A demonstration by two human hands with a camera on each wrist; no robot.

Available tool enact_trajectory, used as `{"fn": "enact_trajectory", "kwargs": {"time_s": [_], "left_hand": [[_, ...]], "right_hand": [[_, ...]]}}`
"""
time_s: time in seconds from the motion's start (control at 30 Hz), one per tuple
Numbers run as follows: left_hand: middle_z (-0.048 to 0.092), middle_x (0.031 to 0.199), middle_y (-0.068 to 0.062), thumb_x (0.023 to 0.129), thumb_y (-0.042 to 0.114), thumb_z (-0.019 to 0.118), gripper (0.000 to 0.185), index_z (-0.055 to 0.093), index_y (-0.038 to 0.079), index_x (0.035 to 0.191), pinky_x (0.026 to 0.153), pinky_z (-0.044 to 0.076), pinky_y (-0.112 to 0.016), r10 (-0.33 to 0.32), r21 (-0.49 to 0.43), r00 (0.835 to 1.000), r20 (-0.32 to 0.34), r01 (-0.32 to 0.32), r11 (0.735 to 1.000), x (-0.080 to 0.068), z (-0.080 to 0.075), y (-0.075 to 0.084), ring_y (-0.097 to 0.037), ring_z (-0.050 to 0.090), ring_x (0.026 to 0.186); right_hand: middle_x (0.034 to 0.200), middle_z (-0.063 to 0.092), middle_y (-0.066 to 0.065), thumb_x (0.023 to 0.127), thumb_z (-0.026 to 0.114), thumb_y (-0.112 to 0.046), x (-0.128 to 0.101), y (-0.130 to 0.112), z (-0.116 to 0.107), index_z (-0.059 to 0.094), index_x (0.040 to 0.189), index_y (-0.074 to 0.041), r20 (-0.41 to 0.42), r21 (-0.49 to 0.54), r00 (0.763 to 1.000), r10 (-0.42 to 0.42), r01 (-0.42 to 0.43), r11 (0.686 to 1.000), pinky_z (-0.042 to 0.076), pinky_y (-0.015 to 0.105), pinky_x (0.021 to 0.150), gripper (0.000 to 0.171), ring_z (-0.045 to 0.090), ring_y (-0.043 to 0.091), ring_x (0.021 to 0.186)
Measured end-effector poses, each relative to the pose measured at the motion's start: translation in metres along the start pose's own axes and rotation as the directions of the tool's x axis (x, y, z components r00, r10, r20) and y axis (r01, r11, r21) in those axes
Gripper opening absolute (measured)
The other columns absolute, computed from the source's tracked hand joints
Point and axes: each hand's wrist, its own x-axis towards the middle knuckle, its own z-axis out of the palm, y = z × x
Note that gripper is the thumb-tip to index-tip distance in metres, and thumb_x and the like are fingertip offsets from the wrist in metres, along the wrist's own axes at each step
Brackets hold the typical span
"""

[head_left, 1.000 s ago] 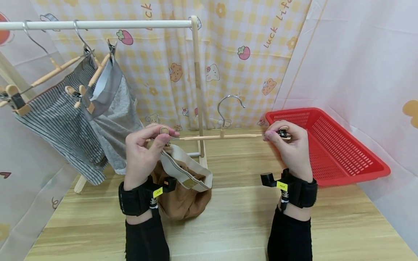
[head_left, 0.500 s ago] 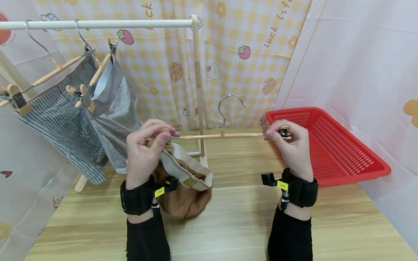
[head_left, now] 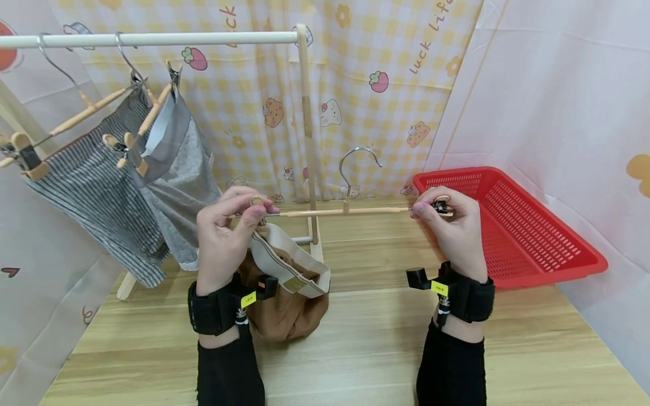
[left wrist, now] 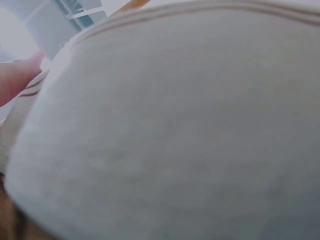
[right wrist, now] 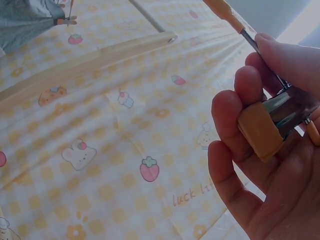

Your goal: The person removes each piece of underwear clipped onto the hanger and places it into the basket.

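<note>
Your left hand [head_left: 222, 242] pinches the left clip [head_left: 257, 201] of the hanger [head_left: 346, 212], mid-frame; brown garment [head_left: 291, 313] just under that clip, lower center-left. Your right hand [head_left: 455, 231] grips the hanger's right end, center-right.

The hanger [head_left: 376, 211] is showing a tan bar and a silver hook [head_left: 360, 149]. The brown garment [head_left: 291, 316] is wearing a cream waistband [left wrist: 165, 125] with thin brown lines along its edge. The striped garment [head_left: 109, 169] is alternating dark and pale, while the grey garment [head_left: 185, 163] is looking mottled. The curtain [head_left: 365, 124] is repeating yellow-and-white checks with pink strawberries. The basket [head_left: 553, 237] is glowing red; 2 black wristbands [head_left: 205, 310] are bearing yellow labels [head_left: 248, 299].
</note>
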Motion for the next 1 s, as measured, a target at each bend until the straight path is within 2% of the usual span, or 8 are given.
{"fn": "enact_trajectory", "kwargs": {"time_s": [0.3, 0.43, 0.7, 0.83, 0.9, 1.0], "left_hand": [[0.067, 0.089, -0.012, 0.095, 0.019, 0.069, 0.024, 0.074, -0.004, 0.088, 0.083, 0.045, -0.036, 0.028, 0.008, 1.0, 0.002, -0.028, 1.0, 0.0002, 0.0006, 0.0025, -0.027, 0.06, 0.092], [0.067, 0.089, -0.012, 0.095, 0.018, 0.069, 0.025, 0.074, -0.004, 0.087, 0.08, 0.045, -0.034, 0.027, -0.003, 1.0, 0.002, -0.027, 1.0, 0.0001, 0.0012, 0.0028, -0.027, 0.06, 0.092], [0.067, 0.088, -0.012, 0.095, 0.021, 0.07, 0.027, 0.074, -0.005, 0.087, 0.076, 0.044, -0.033, 0.085, 0.009, 0.996, 0.006, -0.085, 0.996, -0.0002, 0.0, 0.0072, -0.025, 0.061, 0.087], [0.07, 0.087, -0.01, 0.095, 0.025, 0.07, 0.029, 0.074, -0.004, 0.091, 0.072, 0.045, -0.03, 0.048, 0.015, 0.999, 0.011, -0.048, 0.999, -0.001, 0.0003, 0.0085, -0.022, 0.064, 0.085], [0.072, 0.087, -0.009, 0.095, 0.03, 0.068, 0.033, 0.074, -0.002, 0.096, 0.071, 0.046, -0.028, 0.018, 0.043, 1.0, 0.023, -0.019, 0.999, -0.002, 0.0002, 0.0086, -0.02, 0.066, 0.084], [0.073, 0.09, -0.008, 0.097, 0.04, 0.063, 0.039, 0.074, 0.003, 0.105, 0.076, 0.046, -0.028, -0.023, 0.115, 0.998, 0.052, 0.017, 0.993, -0.0027, -0.0002, 0.0075, -0.018, 0.067, 0.085]], "right_hand": [[0.075, 0.067, 0.009, 0.088, 0.067, 0.01, -0.0006, 0.001, -0.0007, 0.064, 0.084, 0.012, -0.007, -0.001, 1.0, 0.006, -0.006, 1.0, 0.049, 0.021, 0.063, 0.006, 0.063, 0.018, 0.072], [0.075, 0.067, 0.009, 0.088, 0.067, 0.01, -0.001, 0.0018, -0.0014, 0.064, 0.084, 0.011, -0.007, 0.005, 1.0, 0.005, -0.005, 1.0, 0.049, 0.021, 0.064, 0.006, 0.063, 0.019, 0.072], [0.076, 0.066, 0.01, 0.089, 0.068, 0.007, -0.0007, -0.0008, 0.0002, 0.064, 0.083, 0.012, 0.004, 0.021, 1.0, -0.02, 0.02, 1.0, 0.049, 0.022, 0.063, 0.009, 0.063, 0.02, 0.071], [0.076, 0.066, 0.011, 0.09, 0.068, 0.006, -0.0005, -0.002, 0.0005, 0.064, 0.083, 0.011, 0.005, 0.025, 1.0, -0.019, 0.019, 1.0, 0.049, 0.022, 0.063, 0.01, 0.062, 0.02, 0.071], [0.075, 0.066, 0.011, 0.09, 0.068, 0.007, -0.0005, -0.0022, 0.0001, 0.064, 0.083, 0.012, 0.001, 0.017, 1.0, -0.016, 0.016, 1.0, 0.048, 0.023, 0.062, 0.009, 0.062, 0.021, 0.071], [0.074, 0.066, 0.011, 0.09, 0.067, 0.008, -0.0009, -0.0024, -0.0007, 0.064, 0.083, 0.012, -0.009, 0.0, 1.0, -0.006, 0.006, 1.0, 0.048, 0.024, 0.062, 0.008, 0.062, 0.022, 0.071]]}}
